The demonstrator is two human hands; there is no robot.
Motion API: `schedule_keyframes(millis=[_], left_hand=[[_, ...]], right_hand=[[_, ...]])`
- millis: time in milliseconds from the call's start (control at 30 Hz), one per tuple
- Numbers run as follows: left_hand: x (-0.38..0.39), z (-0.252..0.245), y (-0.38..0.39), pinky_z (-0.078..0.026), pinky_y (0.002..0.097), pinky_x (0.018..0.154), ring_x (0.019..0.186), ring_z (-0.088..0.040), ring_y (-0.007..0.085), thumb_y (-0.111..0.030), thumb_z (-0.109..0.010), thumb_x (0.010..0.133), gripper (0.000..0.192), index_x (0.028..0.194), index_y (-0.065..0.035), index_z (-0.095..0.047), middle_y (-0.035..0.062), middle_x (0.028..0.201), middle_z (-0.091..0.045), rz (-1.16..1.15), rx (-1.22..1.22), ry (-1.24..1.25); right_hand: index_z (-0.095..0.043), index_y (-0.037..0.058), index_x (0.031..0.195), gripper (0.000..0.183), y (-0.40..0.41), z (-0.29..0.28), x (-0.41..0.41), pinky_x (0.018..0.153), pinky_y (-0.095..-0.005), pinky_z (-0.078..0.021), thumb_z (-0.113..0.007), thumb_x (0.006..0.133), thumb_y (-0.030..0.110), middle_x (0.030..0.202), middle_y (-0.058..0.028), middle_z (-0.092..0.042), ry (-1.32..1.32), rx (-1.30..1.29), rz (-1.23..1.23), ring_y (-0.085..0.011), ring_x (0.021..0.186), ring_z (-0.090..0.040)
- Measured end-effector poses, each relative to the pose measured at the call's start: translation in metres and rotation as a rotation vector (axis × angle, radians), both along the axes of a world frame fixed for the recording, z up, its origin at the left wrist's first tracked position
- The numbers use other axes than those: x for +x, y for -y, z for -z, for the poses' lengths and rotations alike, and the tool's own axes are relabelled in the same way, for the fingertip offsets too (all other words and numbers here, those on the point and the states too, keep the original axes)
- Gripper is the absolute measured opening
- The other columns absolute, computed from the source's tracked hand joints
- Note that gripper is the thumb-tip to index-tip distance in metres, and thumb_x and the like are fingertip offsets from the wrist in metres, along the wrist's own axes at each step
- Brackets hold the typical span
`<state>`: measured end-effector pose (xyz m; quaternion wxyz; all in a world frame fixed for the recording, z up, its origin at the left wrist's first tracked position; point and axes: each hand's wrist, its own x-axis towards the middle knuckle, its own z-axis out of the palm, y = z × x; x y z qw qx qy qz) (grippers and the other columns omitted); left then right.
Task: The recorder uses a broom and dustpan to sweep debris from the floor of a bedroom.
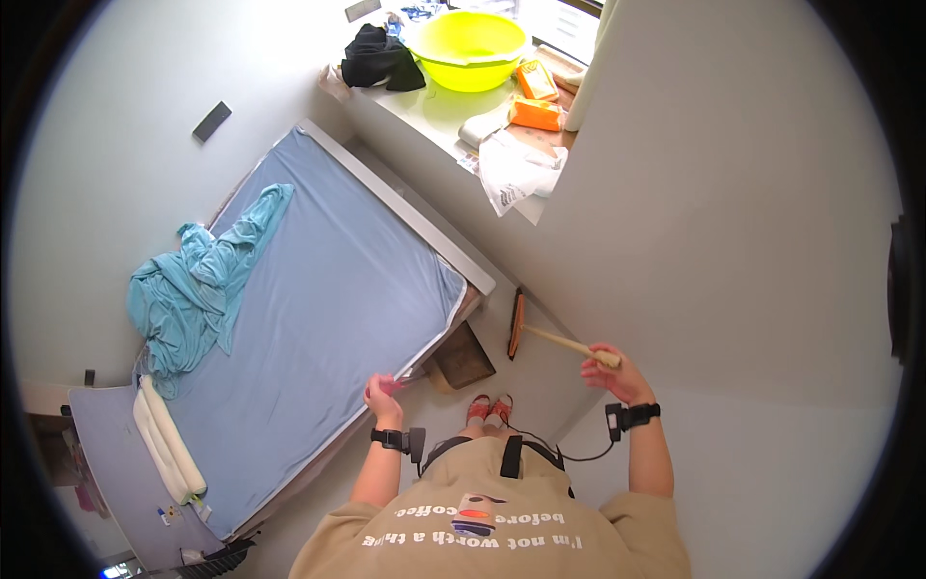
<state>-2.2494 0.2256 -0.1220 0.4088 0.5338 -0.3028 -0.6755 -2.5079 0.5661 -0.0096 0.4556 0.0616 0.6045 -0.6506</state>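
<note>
My left hand [384, 400] grips the pink end of a long-handled dustpan, beside the near edge of the bed. The dustpan's dark, open scoop [464, 356] is low near the floor, by the bed's corner. In my right hand [617, 378] is the top of a broom's pale handle [561, 339], with the fingers loosely around it. The broom's orange head with dark bristles [516, 323] is down at the floor near the wall, to the right of the scoop and apart from it.
A bed with a blue sheet [340, 268] fills the left side, with a rumpled turquoise cloth [195, 282] and a cream pillow [165, 441] on it. On the window ledge stand a yellow-green basin [470, 58], orange packs [537, 113] and a white plastic bag [517, 166]. A wall [709, 217] rises at right.
</note>
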Motion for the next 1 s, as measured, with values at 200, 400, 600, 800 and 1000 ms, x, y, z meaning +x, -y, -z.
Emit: schedule_keyframes(millis=[200, 400, 600, 800, 1000], left_hand=[[0.001, 0.007, 0.005, -0.048, 0.0340, 0.055, 0.061, -0.055, 0.0212, -0.017, -0.048, 0.077, 0.024, 0.058, -0.0030, -0.050, 0.0093, 0.065, -0.054, 0.094, 0.005, 0.016], [-0.007, 0.028, 0.001, -0.047, 0.0337, 0.055, 0.061, -0.054, 0.0210, -0.017, -0.047, 0.078, 0.024, 0.060, -0.0029, -0.051, 0.0095, 0.065, -0.054, 0.107, -0.013, 0.005], [-0.006, 0.023, 0.001, -0.049, 0.0351, 0.057, 0.061, -0.054, 0.0213, -0.015, -0.045, 0.079, 0.025, 0.058, -0.0018, -0.050, 0.0111, 0.063, -0.054, 0.105, -0.063, 0.046], [-0.003, 0.037, -0.001, -0.047, 0.0363, 0.071, 0.066, -0.057, 0.0218, -0.017, -0.044, 0.078, 0.028, 0.055, -0.0026, -0.050, 0.0100, 0.062, -0.057, 0.025, -0.126, 0.181], [-0.015, 0.033, 0.004, -0.044, 0.0367, 0.079, 0.075, -0.059, 0.0261, -0.019, -0.042, 0.077, 0.027, 0.057, -0.0026, -0.052, 0.0079, 0.061, -0.056, -0.086, -0.163, 0.292]], right_hand=[[-0.046, 0.0072, 0.096, 0.018, -0.043, 0.042, 0.020, 0.044, -0.0248, -0.0476, -0.052, 0.085, 0.020, 0.079, -0.0136, -0.057, 0.507, 0.167, 0.192, -0.0172, 0.054, -0.056], [-0.046, 0.0020, 0.087, 0.013, -0.026, 0.029, 0.017, 0.034, -0.0208, -0.0352, -0.054, 0.078, 0.005, 0.065, -0.0049, -0.048, 0.511, 0.323, -0.150, -0.0078, 0.043, -0.043], [-0.050, 0.0029, 0.085, 0.010, 0.008, -0.045, 0.005, 0.034, -0.0214, -0.0339, -0.053, 0.076, 0.006, 0.056, 0.0015, -0.043, 0.140, 0.433, -0.386, -0.0068, 0.040, -0.042], [-0.041, 0.0024, 0.123, 0.046, 0.044, -0.029, -0.063, 0.035, -0.0205, -0.0328, -0.051, 0.078, 0.003, 0.056, 0.0033, -0.040, 0.046, 0.297, -0.483, -0.0053, 0.040, -0.039], [-0.040, 0.0020, 0.123, 0.045, 0.160, 0.022, -0.136, 0.034, -0.0202, -0.0317, -0.051, 0.080, 0.007, 0.055, 0.0037, -0.040, -0.068, 0.098, -0.572, -0.0047, 0.039, -0.039]])
